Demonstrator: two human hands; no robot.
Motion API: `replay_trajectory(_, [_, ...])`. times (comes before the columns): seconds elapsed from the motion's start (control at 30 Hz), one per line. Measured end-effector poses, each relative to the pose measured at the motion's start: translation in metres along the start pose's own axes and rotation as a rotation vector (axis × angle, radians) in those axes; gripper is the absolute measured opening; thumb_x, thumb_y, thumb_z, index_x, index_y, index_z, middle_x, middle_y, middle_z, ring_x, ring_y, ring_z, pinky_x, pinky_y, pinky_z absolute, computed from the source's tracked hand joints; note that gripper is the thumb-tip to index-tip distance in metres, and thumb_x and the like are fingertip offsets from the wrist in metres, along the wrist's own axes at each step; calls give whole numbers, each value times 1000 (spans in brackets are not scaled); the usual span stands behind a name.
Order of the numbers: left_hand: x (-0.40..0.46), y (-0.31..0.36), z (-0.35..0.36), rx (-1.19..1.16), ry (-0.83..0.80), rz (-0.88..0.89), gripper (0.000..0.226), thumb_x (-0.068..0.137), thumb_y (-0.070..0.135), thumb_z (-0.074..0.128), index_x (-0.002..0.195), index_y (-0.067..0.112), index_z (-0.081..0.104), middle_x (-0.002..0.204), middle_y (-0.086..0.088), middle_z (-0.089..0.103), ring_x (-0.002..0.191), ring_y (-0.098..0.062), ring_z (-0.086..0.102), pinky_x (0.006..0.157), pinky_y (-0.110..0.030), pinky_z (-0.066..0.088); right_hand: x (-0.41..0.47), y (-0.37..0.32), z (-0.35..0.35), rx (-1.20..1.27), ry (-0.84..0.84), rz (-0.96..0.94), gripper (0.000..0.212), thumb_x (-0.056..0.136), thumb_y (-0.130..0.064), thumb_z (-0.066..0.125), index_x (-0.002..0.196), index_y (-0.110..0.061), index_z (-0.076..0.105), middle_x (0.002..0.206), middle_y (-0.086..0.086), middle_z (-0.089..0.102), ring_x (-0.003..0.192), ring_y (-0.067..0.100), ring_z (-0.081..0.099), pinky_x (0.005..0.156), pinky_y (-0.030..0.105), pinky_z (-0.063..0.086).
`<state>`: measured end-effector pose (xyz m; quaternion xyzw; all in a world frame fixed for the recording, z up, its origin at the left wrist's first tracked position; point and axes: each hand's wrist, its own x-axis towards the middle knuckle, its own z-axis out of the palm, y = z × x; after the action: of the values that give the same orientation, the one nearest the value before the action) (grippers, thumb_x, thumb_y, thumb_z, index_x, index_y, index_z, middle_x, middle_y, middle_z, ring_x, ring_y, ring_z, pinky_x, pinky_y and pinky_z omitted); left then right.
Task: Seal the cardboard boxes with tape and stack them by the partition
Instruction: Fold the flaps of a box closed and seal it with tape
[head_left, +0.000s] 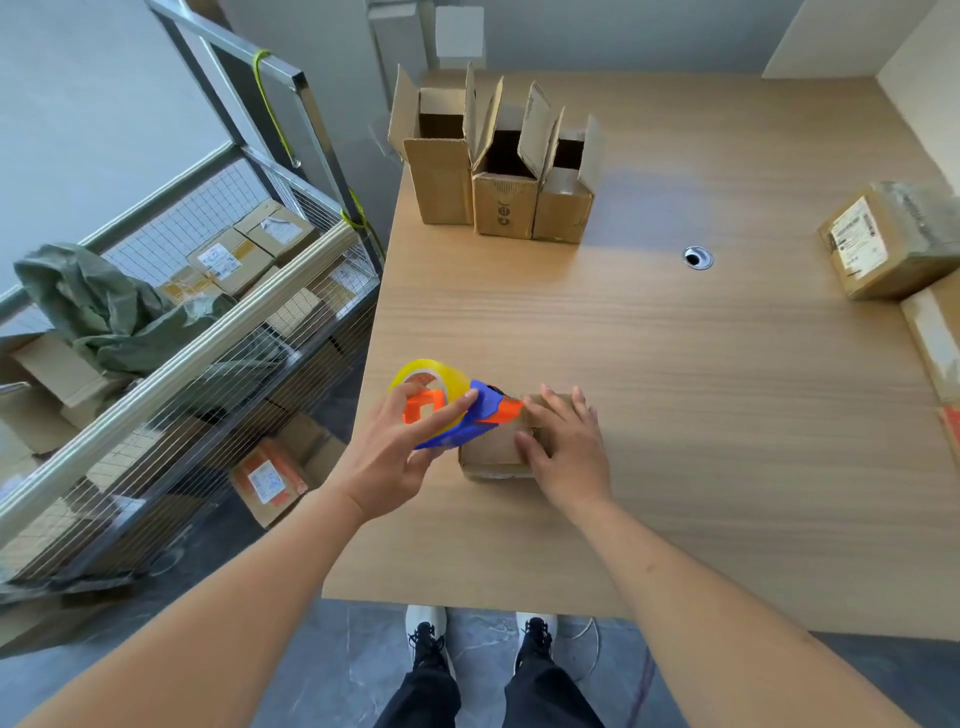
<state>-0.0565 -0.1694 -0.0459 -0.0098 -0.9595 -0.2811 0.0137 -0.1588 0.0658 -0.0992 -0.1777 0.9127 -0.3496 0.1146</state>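
Wood-grain table (701, 415) fills the centre and right of the head view, over a grey floor, with pale partition walls along its far and right edges. A round cable grommet (697, 257) sits in the tabletop at about 1 o'clock from the person.

Near the front edge, at 12 o'clock and close in, stands a small cardboard box (496, 447) with its flaps down. The right hand (563, 449) lies flat on top of it, fingers straight and spread, pressing the flaps. The left hand (402, 452) grips a blue and orange tape dispenser (467, 415) carrying a yellowish roll of clear tape (431, 382); fingers and thumb are curled around its body. The dispenser's orange nose touches the box's upper left edge, just beside the right fingertips.

At the far left of the table, about 11 o'clock, three open cardboard boxes (498, 171) stand upright in a row, touching, flaps raised. At 2 o'clock, against the right partition, a sealed labelled box (878, 244) lies tilted, with another box (935, 338) partly out of view just in front of it.

A wire-mesh cart (218, 332) stands beside the table at 9 to 10 o'clock, holding labelled parcels (234, 254) and a crumpled green bag (98, 306). The person's black and white shoes (480, 636) show below the table edge.
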Motion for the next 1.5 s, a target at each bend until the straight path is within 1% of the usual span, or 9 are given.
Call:
replay_trajectory(0.27, [17,17,-7,155,-190,27,82,93,6,64,152,53,32,151,-11,34,135,-36,39,105,-42,43,0,1,-25,275,-84,61,50,94,5,58,141,-13,59,156,0,45,156,23,15,125,48,17])
replay_trajectory(0.43, [21,22,-9,197,-215,28,86,92,5,64,152,55,29,149,-12,35,134,-36,39,105,-43,44,3,1,-36,269,-62,-39,48,91,7,55,133,-15,67,149,0,53,150,13,29,127,34,10])
replay_trajectory(0.57, [20,24,-9,254,-208,46,88,90,7,67,153,54,29,149,-13,37,131,-37,43,100,-44,46,8,-5,-45,730,-54,135,24,97,-4,61,111,-14,77,111,-3,76,114,8,66,106,31,48])
replay_trajectory(0.7, [23,25,-11,270,-223,45,87,92,11,67,152,59,25,149,-11,37,126,-35,46,93,-40,47,17,-6,-43,687,-183,154,14,94,-14,72,106,-13,79,103,-2,78,103,11,71,95,24,53])
replay_trajectory(0.83, [23,25,-9,282,-234,45,90,92,7,65,153,58,22,152,-10,34,134,-34,40,101,-46,47,31,-4,-51,682,-325,172,18,98,-20,67,110,-11,78,107,-1,78,94,-1,68,84,8,47])
replay_trajectory(0.97, [25,25,-7,298,-226,64,86,91,7,67,155,49,28,147,-12,38,140,-35,36,117,-54,32,40,-3,-52,647,-402,201,21,99,-24,67,110,-10,78,108,2,77,88,-2,66,80,8,47])
replay_trajectory(1.1, [26,29,-6,223,-227,47,85,88,1,64,155,44,35,149,-14,36,142,-36,33,112,-50,38,44,-4,-51,589,-404,192,18,95,-21,72,107,-10,79,102,3,78,84,1,66,78,9,48])
replay_trajectory(1.37, [26,32,-8,172,-214,43,85,84,-4,63,154,40,40,146,-14,39,143,-35,33,112,-49,37,46,0,-49,436,-375,101,15,97,-14,68,107,-14,79,48,-23,55,55,-6,53,64,3,38])
replay_trajectory(1.5, [28,31,-10,139,-227,21,85,83,-5,64,151,41,44,145,-13,40,139,-33,36,112,-47,37,44,-2,-56,450,-369,24,20,90,-6,75,108,-14,80,77,-16,74,75,0,66,78,10,46])
